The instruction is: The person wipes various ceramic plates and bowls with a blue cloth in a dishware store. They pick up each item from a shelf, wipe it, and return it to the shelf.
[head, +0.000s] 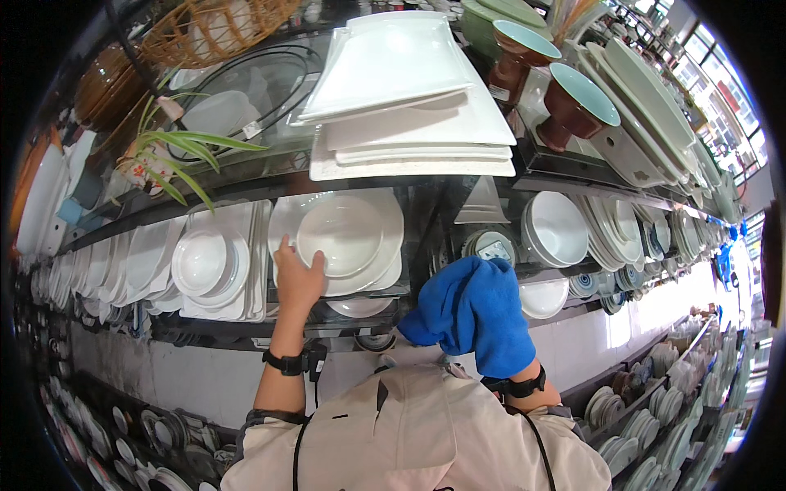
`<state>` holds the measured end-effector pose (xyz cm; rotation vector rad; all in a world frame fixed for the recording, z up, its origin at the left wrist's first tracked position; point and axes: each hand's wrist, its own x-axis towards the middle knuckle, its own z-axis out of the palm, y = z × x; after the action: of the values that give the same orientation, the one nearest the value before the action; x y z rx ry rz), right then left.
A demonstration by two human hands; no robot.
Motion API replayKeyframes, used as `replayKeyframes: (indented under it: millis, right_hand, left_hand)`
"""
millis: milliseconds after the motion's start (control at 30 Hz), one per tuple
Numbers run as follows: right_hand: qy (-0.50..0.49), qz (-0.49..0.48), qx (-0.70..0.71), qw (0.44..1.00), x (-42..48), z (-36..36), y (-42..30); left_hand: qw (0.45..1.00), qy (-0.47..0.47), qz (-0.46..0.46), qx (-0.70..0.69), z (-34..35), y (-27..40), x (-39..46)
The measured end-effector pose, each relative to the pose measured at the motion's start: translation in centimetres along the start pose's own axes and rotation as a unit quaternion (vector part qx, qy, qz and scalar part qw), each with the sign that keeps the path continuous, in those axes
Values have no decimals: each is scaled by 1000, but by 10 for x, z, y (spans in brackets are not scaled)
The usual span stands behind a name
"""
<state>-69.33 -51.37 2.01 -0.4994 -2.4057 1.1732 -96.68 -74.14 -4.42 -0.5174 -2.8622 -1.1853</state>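
My left hand (298, 273) is at the left edge of a stack of white ceramic plates (393, 245) on the middle shelf, with thumb and fingers apart over their rims. A round white plate (341, 236) lies uppermost in that stack; whether the fingers touch it I cannot tell. A blue cloth (470, 307) covers my right hand (505, 350) and hides its fingers. The cloth hangs in front of the shelf, just below a small stack of bowls or dishes (492, 245) and left of a white bowl (545, 297).
Square white plates (399, 67) are piled on the upper glass shelf, between a spider plant (184, 144) and brown footed bowls (580, 104). White bowls (556, 228) stand to the right. Further left are a white bowl stack (199, 261) and upright plates. More shelves of crockery (614, 405) lie behind me.
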Motion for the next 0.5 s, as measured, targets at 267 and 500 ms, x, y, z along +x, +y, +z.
replayKeyframes:
  millis: [267,500]
  right_hand:
    - [-25,16,12,999,-15,-46,-2]
    - [-27,-37,-38,998,-27,-121,-10]
  left_hand:
    - [984,-7,113,-137,-11,77,-59]
    - [962,-108,159,-195,40,153,-101]
